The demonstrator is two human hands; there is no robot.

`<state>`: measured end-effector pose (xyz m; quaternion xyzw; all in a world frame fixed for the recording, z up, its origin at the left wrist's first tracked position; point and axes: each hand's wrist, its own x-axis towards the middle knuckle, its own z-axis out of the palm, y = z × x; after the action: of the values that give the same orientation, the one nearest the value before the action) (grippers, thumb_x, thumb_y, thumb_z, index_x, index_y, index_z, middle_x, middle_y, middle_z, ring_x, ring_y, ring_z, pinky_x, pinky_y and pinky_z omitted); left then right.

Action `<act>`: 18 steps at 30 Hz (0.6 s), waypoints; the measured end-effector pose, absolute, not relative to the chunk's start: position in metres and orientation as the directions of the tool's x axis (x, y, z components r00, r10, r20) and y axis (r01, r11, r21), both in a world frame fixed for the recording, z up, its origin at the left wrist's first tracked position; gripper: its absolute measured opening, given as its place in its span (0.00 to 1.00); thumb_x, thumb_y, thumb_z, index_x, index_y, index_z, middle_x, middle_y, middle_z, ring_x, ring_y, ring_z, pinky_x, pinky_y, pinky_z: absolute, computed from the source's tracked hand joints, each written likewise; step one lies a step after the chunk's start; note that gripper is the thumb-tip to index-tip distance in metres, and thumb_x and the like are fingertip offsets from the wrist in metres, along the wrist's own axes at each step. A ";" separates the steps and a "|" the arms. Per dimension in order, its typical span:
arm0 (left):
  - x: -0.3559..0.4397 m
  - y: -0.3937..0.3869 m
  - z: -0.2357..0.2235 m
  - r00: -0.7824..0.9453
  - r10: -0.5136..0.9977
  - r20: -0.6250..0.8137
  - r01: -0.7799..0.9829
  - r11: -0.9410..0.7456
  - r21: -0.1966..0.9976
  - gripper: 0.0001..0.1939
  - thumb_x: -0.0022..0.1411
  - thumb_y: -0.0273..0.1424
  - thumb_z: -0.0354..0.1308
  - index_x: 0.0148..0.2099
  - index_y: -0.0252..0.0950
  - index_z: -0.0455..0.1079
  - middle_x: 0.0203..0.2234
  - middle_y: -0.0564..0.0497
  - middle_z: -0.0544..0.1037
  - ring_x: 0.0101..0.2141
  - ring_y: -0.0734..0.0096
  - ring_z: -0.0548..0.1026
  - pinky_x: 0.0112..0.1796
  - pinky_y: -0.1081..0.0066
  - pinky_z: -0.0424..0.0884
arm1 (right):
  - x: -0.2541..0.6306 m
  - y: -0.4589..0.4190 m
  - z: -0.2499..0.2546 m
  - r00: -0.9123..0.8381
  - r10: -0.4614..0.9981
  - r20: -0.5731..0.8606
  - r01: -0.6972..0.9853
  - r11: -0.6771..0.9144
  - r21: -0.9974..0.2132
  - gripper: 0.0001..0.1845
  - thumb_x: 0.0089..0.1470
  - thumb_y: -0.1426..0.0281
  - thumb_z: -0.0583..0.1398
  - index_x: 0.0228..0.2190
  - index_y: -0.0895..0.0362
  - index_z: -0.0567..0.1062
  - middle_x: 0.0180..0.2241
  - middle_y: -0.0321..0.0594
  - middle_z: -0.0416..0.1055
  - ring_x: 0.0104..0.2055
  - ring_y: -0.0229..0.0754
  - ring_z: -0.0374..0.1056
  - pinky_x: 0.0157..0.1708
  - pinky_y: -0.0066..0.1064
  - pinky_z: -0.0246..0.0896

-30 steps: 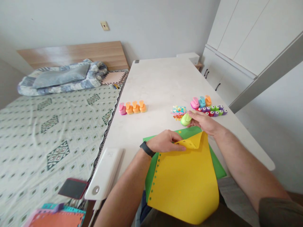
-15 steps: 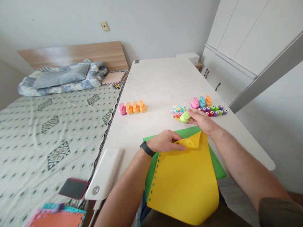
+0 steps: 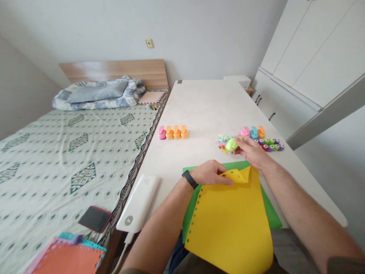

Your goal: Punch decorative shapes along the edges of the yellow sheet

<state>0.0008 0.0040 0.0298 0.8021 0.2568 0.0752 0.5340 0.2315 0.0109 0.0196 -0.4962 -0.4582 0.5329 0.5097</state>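
My left hand (image 3: pixel 212 173) pinches the folded-over top corner of a yellow foam sheet (image 3: pixel 234 220) that lies over a green sheet (image 3: pixel 270 213) at the near edge of the white table (image 3: pixel 205 110). Small punched holes run along the yellow sheet's left edge. My right hand (image 3: pixel 251 151) is closed around a light green craft punch (image 3: pixel 231 144), held just above a small pile of colourful cut-out shapes (image 3: pixel 223 139).
A row of pink and orange punches (image 3: pixel 173 132) sits mid-table. More punches (image 3: pixel 252 132) and a line of small round ones (image 3: pixel 270 144) lie to the right. A white power bank (image 3: pixel 139 201) rests at the table's left edge. Bed with a phone (image 3: pixel 95 219) on the left.
My right hand has carried the green punch a little farther from the yellow sheet, over the pile of cut-outs. The camera view has shifted leftward and up. My left hand keeps its pinch.
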 end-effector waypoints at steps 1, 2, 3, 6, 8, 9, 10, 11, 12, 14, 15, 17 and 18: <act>0.000 0.004 0.029 0.849 0.503 -0.160 0.342 -0.293 0.893 0.24 0.55 0.50 0.64 0.36 0.31 0.79 0.22 0.53 0.73 0.26 0.74 0.67 0.28 0.74 0.62 | 0.228 0.013 0.023 0.008 0.998 -0.060 -0.076 -0.059 -0.995 0.20 0.52 0.52 0.67 0.38 0.53 0.74 0.38 0.43 0.79 0.36 0.45 0.74 0.34 0.37 0.71; 0.000 0.004 0.028 0.842 0.512 -0.168 0.353 -0.288 0.890 0.24 0.55 0.50 0.65 0.35 0.31 0.79 0.21 0.54 0.72 0.25 0.74 0.66 0.27 0.74 0.61 | 0.224 0.016 0.027 0.004 0.998 -0.056 -0.055 -0.056 -0.997 0.20 0.51 0.52 0.68 0.36 0.54 0.73 0.37 0.43 0.79 0.35 0.45 0.74 0.34 0.37 0.71; 0.000 0.004 0.027 0.838 0.518 -0.171 0.358 -0.286 0.889 0.24 0.54 0.50 0.65 0.34 0.31 0.78 0.20 0.55 0.71 0.25 0.75 0.65 0.26 0.74 0.60 | 0.219 0.020 0.032 0.000 0.999 -0.053 -0.026 -0.053 -0.998 0.20 0.51 0.53 0.69 0.35 0.54 0.71 0.36 0.43 0.78 0.34 0.44 0.74 0.33 0.37 0.72; -0.001 0.004 0.025 0.835 0.529 -0.154 0.348 -0.290 0.891 0.25 0.53 0.52 0.64 0.32 0.31 0.77 0.19 0.57 0.66 0.22 0.78 0.60 0.23 0.74 0.55 | 0.200 0.034 0.052 -0.013 0.999 -0.030 0.091 -0.029 -0.995 0.20 0.52 0.53 0.68 0.34 0.54 0.69 0.34 0.43 0.78 0.32 0.44 0.75 0.32 0.37 0.72; -0.001 0.005 0.023 0.835 0.532 -0.140 0.338 -0.296 0.893 0.25 0.54 0.52 0.64 0.32 0.31 0.77 0.19 0.57 0.64 0.22 0.79 0.58 0.23 0.74 0.54 | 0.183 0.046 0.066 -0.063 0.998 0.001 0.188 0.013 -0.982 0.19 0.54 0.52 0.66 0.34 0.54 0.69 0.35 0.43 0.78 0.32 0.43 0.74 0.32 0.36 0.71; -0.001 0.005 0.023 0.836 0.533 -0.134 0.335 -0.302 0.892 0.25 0.54 0.52 0.63 0.32 0.31 0.77 0.19 0.57 0.64 0.22 0.78 0.59 0.24 0.74 0.54 | 0.174 0.052 0.072 -0.100 0.995 0.020 0.240 0.044 -0.970 0.19 0.55 0.52 0.65 0.34 0.54 0.69 0.35 0.43 0.78 0.32 0.43 0.74 0.31 0.35 0.70; -0.001 0.005 0.022 0.836 0.534 -0.124 0.330 -0.308 0.892 0.25 0.54 0.52 0.63 0.32 0.31 0.77 0.19 0.57 0.65 0.23 0.78 0.59 0.24 0.74 0.55 | 0.163 0.059 0.078 -0.143 0.989 0.038 0.296 0.079 -0.952 0.18 0.56 0.53 0.65 0.34 0.54 0.69 0.35 0.43 0.78 0.32 0.42 0.73 0.31 0.34 0.69; -0.002 0.006 0.022 0.838 0.533 -0.116 0.322 -0.313 0.893 0.25 0.54 0.52 0.63 0.32 0.31 0.77 0.20 0.57 0.66 0.23 0.78 0.60 0.24 0.74 0.55 | 0.152 0.066 0.083 -0.168 0.984 0.059 0.361 0.117 -0.925 0.17 0.57 0.53 0.64 0.34 0.54 0.69 0.35 0.42 0.77 0.31 0.41 0.72 0.30 0.33 0.67; -0.002 0.006 0.021 0.841 0.531 -0.108 0.314 -0.316 0.895 0.25 0.55 0.52 0.63 0.32 0.31 0.77 0.21 0.56 0.67 0.24 0.77 0.61 0.25 0.74 0.56 | 0.139 0.072 0.087 -0.195 0.978 0.077 0.431 0.156 -0.889 0.17 0.57 0.54 0.64 0.34 0.54 0.70 0.34 0.42 0.77 0.30 0.40 0.70 0.29 0.32 0.65; -0.003 0.007 0.019 0.845 0.526 -0.101 0.301 -0.310 0.902 0.26 0.55 0.53 0.62 0.33 0.32 0.78 0.22 0.56 0.69 0.24 0.77 0.62 0.25 0.73 0.57 | 0.111 0.083 0.092 -0.226 0.966 0.122 0.550 0.230 -0.803 0.16 0.57 0.55 0.64 0.34 0.54 0.70 0.31 0.39 0.75 0.28 0.38 0.67 0.28 0.30 0.59; -0.003 0.008 0.019 0.845 0.524 -0.102 0.297 -0.304 0.905 0.26 0.55 0.53 0.62 0.34 0.32 0.78 0.22 0.55 0.69 0.24 0.77 0.62 0.25 0.73 0.58 | 0.095 0.089 0.093 -0.249 0.959 0.137 0.598 0.263 -0.757 0.15 0.56 0.56 0.64 0.34 0.55 0.71 0.30 0.38 0.74 0.28 0.38 0.65 0.27 0.30 0.56; -0.003 0.008 0.018 0.843 0.527 -0.109 0.296 -0.285 0.912 0.24 0.55 0.51 0.63 0.36 0.32 0.79 0.23 0.55 0.72 0.24 0.75 0.64 0.26 0.72 0.60 | 0.065 0.099 0.092 -0.311 0.944 0.114 0.650 0.298 -0.699 0.15 0.56 0.57 0.64 0.34 0.56 0.71 0.30 0.37 0.73 0.28 0.37 0.63 0.27 0.29 0.53; -0.002 0.008 0.018 0.836 0.537 -0.112 0.296 -0.270 0.916 0.23 0.55 0.49 0.64 0.37 0.32 0.80 0.24 0.54 0.73 0.25 0.74 0.66 0.28 0.72 0.61 | 0.049 0.103 0.091 -0.333 0.938 0.096 0.661 0.304 -0.686 0.15 0.56 0.57 0.63 0.33 0.56 0.71 0.29 0.38 0.73 0.28 0.37 0.62 0.27 0.29 0.52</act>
<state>-0.0021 0.0078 0.0176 0.7891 0.2642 0.1109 0.5433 0.0495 0.1034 0.0907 -0.5206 -0.7678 0.2772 0.2503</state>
